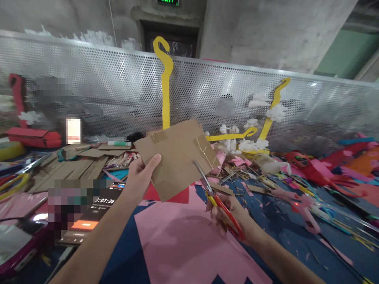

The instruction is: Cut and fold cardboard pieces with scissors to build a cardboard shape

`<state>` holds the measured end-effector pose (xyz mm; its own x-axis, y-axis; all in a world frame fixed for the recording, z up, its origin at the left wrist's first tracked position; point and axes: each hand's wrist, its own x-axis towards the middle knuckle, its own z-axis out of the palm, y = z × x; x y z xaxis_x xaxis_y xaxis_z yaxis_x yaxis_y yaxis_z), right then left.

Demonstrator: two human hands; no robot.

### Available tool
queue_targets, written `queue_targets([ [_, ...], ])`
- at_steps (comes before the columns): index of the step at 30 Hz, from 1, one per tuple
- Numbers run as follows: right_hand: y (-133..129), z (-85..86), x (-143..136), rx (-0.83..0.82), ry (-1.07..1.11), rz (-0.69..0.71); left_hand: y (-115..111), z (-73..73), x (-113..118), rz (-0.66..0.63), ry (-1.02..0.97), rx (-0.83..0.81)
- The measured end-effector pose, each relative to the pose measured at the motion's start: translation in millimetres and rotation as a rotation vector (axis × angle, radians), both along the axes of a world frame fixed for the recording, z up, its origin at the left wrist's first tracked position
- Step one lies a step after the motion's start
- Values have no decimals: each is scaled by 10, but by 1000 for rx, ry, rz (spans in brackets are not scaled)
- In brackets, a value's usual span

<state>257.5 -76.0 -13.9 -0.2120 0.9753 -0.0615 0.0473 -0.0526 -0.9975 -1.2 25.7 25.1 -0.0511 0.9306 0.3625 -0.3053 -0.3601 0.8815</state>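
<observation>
A flat piece of brown cardboard with strips of clear tape is held up in front of me, tilted. My left hand pinches its left edge, thumb on the near face and the other fingers behind. In my right hand are scissors with red and yellow handles, fingers wrapped round the grips. Their blades point up and left, over the cardboard's lower right part; whether they touch it I cannot tell. Beneath, a large pink sheet lies on the dark blue table, with a red piece at its far edge.
A pink glue gun lies at right among paper scraps and cords. At left are a phone and stacked cardboard pieces. Yellow hook-shaped cutouts stand before a perforated metal screen, some with white tufts.
</observation>
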Motion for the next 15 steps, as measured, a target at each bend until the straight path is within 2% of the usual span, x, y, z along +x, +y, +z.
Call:
queue_targets([
  [6,6,-19,87,145,-155,65,3,1,-13,21,44,43],
  [9,-38,70,113,157,-216,128,-23,14,7,85,64,79],
  [13,-103,219,160,109,-246,135,-86,39,53,187,97,128],
  [15,-123,258,214,118,-266,160,-89,73,45,226,54,138],
])
